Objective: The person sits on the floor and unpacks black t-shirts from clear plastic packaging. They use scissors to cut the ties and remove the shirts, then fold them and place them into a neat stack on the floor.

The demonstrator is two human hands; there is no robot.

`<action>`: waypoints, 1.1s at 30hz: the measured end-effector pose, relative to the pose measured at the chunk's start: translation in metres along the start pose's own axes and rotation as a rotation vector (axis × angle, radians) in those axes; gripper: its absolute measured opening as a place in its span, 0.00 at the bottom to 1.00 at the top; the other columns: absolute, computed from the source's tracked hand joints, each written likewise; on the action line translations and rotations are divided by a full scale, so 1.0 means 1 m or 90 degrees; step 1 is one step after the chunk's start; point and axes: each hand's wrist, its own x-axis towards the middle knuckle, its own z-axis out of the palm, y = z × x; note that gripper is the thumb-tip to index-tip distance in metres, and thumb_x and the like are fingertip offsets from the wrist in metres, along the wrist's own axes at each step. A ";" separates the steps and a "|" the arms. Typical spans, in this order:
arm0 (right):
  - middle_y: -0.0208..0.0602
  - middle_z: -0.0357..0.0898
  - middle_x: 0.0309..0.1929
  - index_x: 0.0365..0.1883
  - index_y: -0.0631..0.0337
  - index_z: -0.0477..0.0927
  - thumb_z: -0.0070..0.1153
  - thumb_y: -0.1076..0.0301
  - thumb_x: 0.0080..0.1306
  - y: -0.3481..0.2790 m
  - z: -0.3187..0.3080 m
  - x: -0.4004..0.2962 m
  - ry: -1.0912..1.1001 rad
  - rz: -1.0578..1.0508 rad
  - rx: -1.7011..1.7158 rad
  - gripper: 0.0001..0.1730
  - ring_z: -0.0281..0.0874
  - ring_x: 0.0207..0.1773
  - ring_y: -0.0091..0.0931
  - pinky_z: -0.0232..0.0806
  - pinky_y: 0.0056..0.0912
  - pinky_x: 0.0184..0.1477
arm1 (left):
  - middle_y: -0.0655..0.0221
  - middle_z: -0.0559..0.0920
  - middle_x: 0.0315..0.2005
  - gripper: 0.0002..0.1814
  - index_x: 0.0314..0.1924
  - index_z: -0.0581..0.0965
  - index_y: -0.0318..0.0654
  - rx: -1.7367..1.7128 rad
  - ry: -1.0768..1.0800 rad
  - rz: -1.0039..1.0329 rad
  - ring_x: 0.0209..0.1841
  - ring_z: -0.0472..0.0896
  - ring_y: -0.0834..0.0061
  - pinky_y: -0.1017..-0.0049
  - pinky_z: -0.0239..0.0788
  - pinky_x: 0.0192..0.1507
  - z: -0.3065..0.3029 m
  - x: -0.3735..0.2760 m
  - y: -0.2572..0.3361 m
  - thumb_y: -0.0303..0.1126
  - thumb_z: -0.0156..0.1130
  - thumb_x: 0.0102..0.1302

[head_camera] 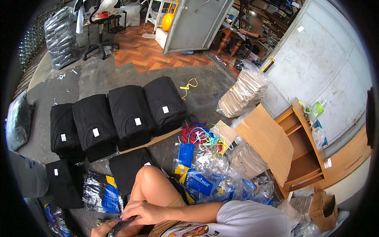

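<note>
At the lower edge, my right hand [145, 211] pinches a dark, shiny bundle [120, 226], seemingly a black garment in plastic. My left hand [102, 230] grips the same bundle from the other side and is partly cut off by the frame. My bare knee [149, 179] rises just beyond them. A packed black garment [102, 192] with a blue and yellow printed panel lies near my hands. Folded black T-shirts [128, 166] rest on the floor behind my knee, and more [63, 183] lie at the left. Printed plastic bags [201, 182] are heaped right of my knee.
Several tall stacks of black T-shirts [130, 114] stand ahead. Tangled coloured cords [201, 133] lie right of them. A cardboard sheet [268, 142] leans on a wooden cabinet [306, 160]. Wrapped bundles [244, 91] stand by the metal door [319, 50]. Another person [254, 31] sits in the doorway.
</note>
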 end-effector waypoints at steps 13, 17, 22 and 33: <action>0.38 0.76 0.32 0.32 0.67 0.76 0.54 0.73 0.64 0.011 0.013 -0.004 -0.028 0.123 0.108 0.05 0.75 0.37 0.29 0.66 0.31 0.40 | 0.48 0.82 0.36 0.17 0.49 0.78 0.32 -0.027 0.084 0.009 0.37 0.81 0.50 0.66 0.72 0.40 0.022 -0.010 -0.004 0.21 0.60 0.57; 0.37 0.73 0.31 0.32 0.67 0.75 0.54 0.73 0.64 0.000 0.016 0.000 0.025 0.058 0.077 0.05 0.73 0.36 0.30 0.64 0.30 0.38 | 0.50 0.82 0.32 0.16 0.44 0.78 0.30 -0.001 0.091 -0.028 0.32 0.82 0.57 0.68 0.72 0.36 0.012 -0.017 -0.007 0.25 0.67 0.55; 0.36 0.72 0.35 0.35 0.67 0.76 0.53 0.76 0.66 -0.018 0.010 0.006 0.022 0.062 0.093 0.03 0.72 0.35 0.28 0.66 0.28 0.38 | 0.60 0.76 0.19 0.15 0.28 0.76 0.29 0.062 0.093 -0.081 0.26 0.78 0.67 0.70 0.68 0.30 0.006 -0.022 -0.020 0.29 0.74 0.47; 0.38 0.74 0.36 0.45 0.65 0.75 0.52 0.77 0.66 -0.034 -0.039 -0.015 -0.023 0.075 -0.048 0.09 0.75 0.41 0.29 0.69 0.31 0.42 | 0.56 0.80 0.24 0.10 0.37 0.78 0.29 0.088 0.218 -0.179 0.23 0.77 0.67 0.70 0.69 0.30 0.008 -0.038 -0.047 0.25 0.67 0.56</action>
